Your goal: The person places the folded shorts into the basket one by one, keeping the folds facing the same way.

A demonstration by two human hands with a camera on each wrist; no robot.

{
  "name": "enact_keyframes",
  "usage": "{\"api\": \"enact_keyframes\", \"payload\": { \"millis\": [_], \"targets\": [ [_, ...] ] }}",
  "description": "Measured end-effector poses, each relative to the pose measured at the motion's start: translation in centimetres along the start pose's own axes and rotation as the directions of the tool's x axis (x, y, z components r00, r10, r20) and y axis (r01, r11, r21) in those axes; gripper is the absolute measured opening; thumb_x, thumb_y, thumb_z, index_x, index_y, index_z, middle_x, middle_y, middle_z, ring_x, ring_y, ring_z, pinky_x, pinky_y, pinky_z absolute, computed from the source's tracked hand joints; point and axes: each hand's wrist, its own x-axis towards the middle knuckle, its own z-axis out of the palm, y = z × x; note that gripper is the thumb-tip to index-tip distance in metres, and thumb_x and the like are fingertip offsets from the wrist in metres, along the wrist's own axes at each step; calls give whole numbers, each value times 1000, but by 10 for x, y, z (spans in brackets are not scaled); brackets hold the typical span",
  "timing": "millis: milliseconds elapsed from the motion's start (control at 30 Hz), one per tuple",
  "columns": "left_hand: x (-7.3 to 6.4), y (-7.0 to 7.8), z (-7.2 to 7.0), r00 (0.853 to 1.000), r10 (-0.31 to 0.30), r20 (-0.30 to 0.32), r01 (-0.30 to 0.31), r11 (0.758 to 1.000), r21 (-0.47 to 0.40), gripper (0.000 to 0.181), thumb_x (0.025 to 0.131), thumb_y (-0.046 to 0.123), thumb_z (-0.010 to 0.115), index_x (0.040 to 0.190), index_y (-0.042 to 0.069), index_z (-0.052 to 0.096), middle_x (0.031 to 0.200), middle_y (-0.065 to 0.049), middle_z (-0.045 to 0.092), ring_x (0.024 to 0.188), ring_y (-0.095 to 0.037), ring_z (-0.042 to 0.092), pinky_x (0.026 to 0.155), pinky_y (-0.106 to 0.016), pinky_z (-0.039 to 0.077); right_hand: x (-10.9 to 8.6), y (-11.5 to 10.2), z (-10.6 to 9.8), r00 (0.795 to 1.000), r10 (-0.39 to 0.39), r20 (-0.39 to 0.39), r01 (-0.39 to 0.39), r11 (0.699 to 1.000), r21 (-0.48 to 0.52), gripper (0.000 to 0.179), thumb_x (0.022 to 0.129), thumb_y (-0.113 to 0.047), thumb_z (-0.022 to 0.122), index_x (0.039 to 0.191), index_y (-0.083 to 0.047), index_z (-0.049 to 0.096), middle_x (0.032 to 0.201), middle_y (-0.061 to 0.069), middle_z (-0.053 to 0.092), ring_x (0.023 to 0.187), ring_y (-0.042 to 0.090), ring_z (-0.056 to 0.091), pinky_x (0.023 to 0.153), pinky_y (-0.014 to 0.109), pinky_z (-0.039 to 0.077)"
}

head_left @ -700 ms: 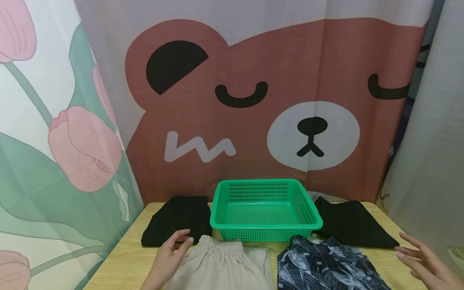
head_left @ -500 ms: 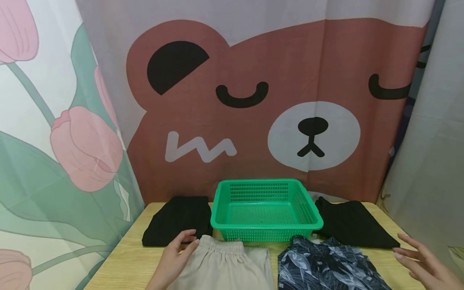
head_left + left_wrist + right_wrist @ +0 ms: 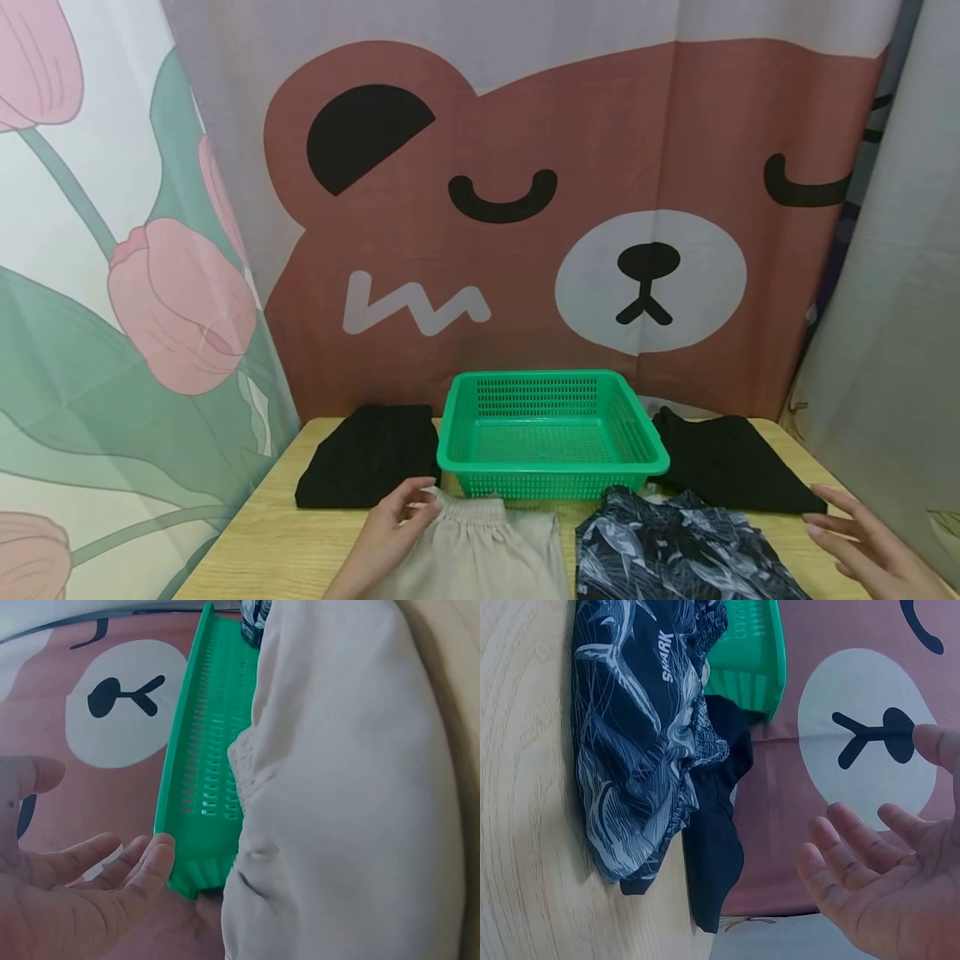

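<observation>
Loosely bent and holding nothing, my left hand hovers over the left edge of beige elastic-waist pants in the head view. The left wrist view shows the same hand with spread fingers, apart from the beige cloth. My right hand is at the right, its fingers extended and holding nothing. Nearest to it lie a black folded garment and dark patterned shorts. White lettering and shark drawings show on those shorts in the right wrist view.
A green plastic basket with slotted walls stands at the back middle of the wooden table. Another black folded garment lies left of it. Behind hangs a bear-print curtain; a flower-print one hangs left.
My left hand has moved right, from beside the beige pants to over their left edge. My right hand has shifted slightly left. The garments and basket have stayed in place.
</observation>
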Motion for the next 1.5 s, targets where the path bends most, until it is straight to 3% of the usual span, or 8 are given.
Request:
{"api": "enact_keyframes", "payload": {
  "millis": [233, 533, 800, 1033, 1100, 1233, 1267, 1500],
  "targets": [
    [4, 3, 7, 998, 42, 49, -40, 998, -39, 36, 94, 22, 64, 124, 2, 60, 106, -6, 64, 94, -22, 61, 75, -34, 50, 0, -4, 8, 999, 34, -23, -34, 999, 16, 92, 100, -55, 39, 150, 5, -9, 142, 43, 18, 123, 60, 32, 87, 63, 40],
    [7, 11, 18, 992, 14, 124, 4, 990, -142, 43, 94, 25, 64, 128, 0, 57, 114, -12, 60, 100, -27, 60, 76, -42, 52, -1, -7, 14, 999, 40, -27, -41, 998, -37, 97, 98, -56, 43, 148, 11, -6, 139, 45, 20, 120, 63, 31, 87, 64, 40],
    [7, 15, 39, 987, -11, 162, 43, 980, -196, 43, 95, 21, 64, 130, -1, 55, 114, -12, 59, 100, -27, 59, 78, -42, 51, 4, 3, 16, 999, 33, -39, -35, 999, -42, 98, 96, -57, 47, 150, 9, -3, 139, 45, 21, 120, 62, 34, 86, 62, 43],
    [6, 15, 54, 979, 18, 204, 27, 976, -216, 38, 95, 16, 62, 129, 0, 55, 115, -13, 59, 100, -30, 61, 79, -42, 51, 36, 58, 12, 999, 24, -30, -23, 1000, 10, 100, 91, -60, 55, 156, -7, -1, 142, 39, 23, 117, 57, 41, 82, 58, 46],
    [6, 14, 58, 976, -2, 216, 49, 976, -211, 38, 95, 17, 63, 129, 2, 56, 115, -13, 59, 100, -30, 61, 79, -42, 51, 41, 66, 12, 999, 30, -28, -29, 999, 26, 103, 90, -60, 56, 155, -4, -1, 143, 37, 21, 119, 57, 39, 82, 58, 46],
    [6, 12, 67, 971, -33, 238, 89, 970, -228, 39, 94, 18, 64, 129, 2, 57, 116, -11, 59, 100, -29, 61, 80, -42, 51, 32, 55, 16, 999, 32, -3, -32, 998, 50, 99, 92, -55, 57, 153, 0, 2, 142, 39, 21, 119, 58, 38, 81, 56, 47],
    [6, 11, 69, 970, -28, 242, 87, 968, -236, 39, 94, 18, 64, 129, 2, 57, 117, -11, 59, 101, -30, 61, 81, -42, 51, 28, 51, 16, 999, 36, 1, -36, 998, 50, 90, 93, -52, 57, 154, -6, 8, 140, 39, 24, 116, 56, 42, 81, 56, 47],
    [6, 13, 83, 956, -32, 292, 115, 956, -270, 36, 93, 13, 63, 127, -1, 57, 117, -13, 58, 101, -31, 60, 82, -44, 51, 11, 22, 23, 998, 56, 17, -56, 998, -1, 88, 96, -45, 56, 146, 12, 11, 134, 48, 21, 115, 63, 38, 78, 56, 49]
  ]
}}
